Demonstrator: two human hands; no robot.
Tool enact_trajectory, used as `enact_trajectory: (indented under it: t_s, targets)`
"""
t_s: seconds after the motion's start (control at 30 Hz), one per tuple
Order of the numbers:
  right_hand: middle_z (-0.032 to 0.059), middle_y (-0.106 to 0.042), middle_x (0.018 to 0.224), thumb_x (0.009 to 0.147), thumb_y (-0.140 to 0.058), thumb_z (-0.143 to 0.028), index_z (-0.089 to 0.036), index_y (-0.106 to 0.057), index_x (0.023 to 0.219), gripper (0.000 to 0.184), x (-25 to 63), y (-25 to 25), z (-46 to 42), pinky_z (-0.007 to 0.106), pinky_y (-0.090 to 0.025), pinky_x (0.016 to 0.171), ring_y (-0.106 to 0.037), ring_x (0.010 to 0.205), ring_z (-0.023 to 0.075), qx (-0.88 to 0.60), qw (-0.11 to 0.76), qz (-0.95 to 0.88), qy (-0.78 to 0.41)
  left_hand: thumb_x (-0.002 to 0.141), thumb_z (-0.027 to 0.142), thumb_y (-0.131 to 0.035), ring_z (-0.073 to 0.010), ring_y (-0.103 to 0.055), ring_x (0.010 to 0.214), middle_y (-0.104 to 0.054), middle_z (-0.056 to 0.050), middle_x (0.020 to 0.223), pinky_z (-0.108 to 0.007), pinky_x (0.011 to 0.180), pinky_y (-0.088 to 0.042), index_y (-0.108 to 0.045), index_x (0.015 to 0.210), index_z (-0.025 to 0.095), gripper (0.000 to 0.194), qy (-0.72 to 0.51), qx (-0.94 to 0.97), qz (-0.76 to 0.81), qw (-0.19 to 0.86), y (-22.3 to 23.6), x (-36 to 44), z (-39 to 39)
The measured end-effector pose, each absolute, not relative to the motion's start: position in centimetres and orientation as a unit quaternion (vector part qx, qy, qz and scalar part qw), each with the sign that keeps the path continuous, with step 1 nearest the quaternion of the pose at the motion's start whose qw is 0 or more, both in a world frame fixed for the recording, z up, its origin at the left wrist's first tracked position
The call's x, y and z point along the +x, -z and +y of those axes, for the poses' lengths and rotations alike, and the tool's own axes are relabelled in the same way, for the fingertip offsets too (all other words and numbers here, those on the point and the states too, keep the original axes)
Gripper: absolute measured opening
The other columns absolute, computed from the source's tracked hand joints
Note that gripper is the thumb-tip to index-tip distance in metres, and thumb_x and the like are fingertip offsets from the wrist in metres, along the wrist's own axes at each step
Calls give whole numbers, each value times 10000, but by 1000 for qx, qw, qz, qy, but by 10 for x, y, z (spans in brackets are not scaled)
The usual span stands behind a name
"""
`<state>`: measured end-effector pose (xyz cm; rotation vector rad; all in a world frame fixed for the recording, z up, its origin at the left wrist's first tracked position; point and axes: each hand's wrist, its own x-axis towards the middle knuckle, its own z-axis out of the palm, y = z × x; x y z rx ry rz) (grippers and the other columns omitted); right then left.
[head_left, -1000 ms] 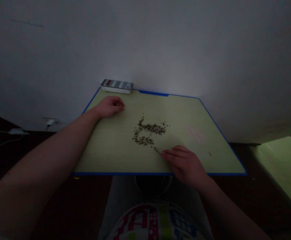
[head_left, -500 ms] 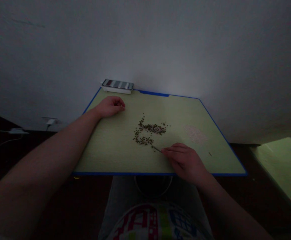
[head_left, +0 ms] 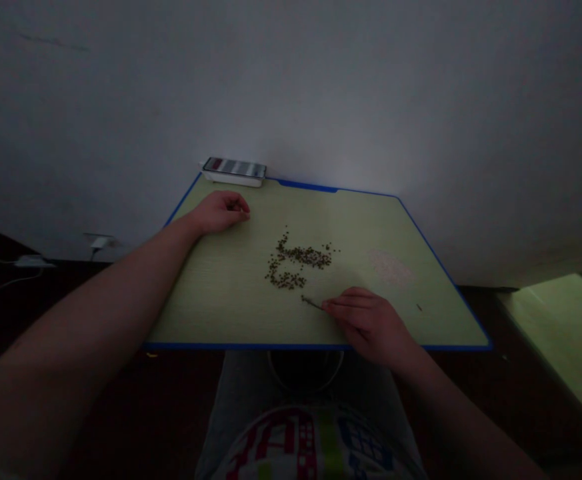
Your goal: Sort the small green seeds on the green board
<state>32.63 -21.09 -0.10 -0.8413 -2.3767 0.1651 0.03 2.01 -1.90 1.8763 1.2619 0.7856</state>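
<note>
My right hand (head_left: 368, 320) is closed near the front of the board, pinching a thin dark stick-like tool (head_left: 313, 304) between thumb and fingers. The tool's tip points left, with a dark speck at it, just below a scatter of small dark seed-like grains (head_left: 291, 280). Paler bits are mixed into the grains' upper band. My left hand (head_left: 223, 212) rests at the board's left side, fingers loosely curled, with a gap between them and the thumb; I see nothing held there. Right of the grains lies a thin spread of pale grains (head_left: 391, 267).
The pale board (head_left: 211, 307) has a blue edge and stands against a grey wall (head_left: 321, 93). A white box with a striped dark top (head_left: 235, 172) sits at its back left corner. A small dark sliver (head_left: 419, 307) lies at right. Below the front edge is a dark round container (head_left: 305, 370).
My right hand stays nearly in place; the tool's tip has moved slightly down and left, a little away from the grains. My left hand has not moved.
</note>
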Motion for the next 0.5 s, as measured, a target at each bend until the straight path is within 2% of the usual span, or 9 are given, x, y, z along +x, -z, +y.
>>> enact_trajectory:
  t_s: [0.2, 0.5]
  targets:
    - [95, -791, 937, 910, -510, -76, -157, -716, 1110, 298, 325, 2, -207, 388, -599, 730, -712, 759, 201, -339, 313, -886, -50, 640, 317, -707, -97, -465, 529, -545, 28, 567, -238, 526, -343, -643, 762, 157, 211, -299, 731, 492, 366, 16, 2, 18]
    - [72, -790, 1009, 904, -481, -62, -195, -695, 1183, 375, 310, 1, -199, 379, -579, 793, -716, 838, 181, -297, 296, -902, -100, 650, 302, -708, -90, -446, 513, -520, 41, 553, -231, 510, -325, -650, 779, 150, 208, -301, 734, 492, 359, 17, 1, 18]
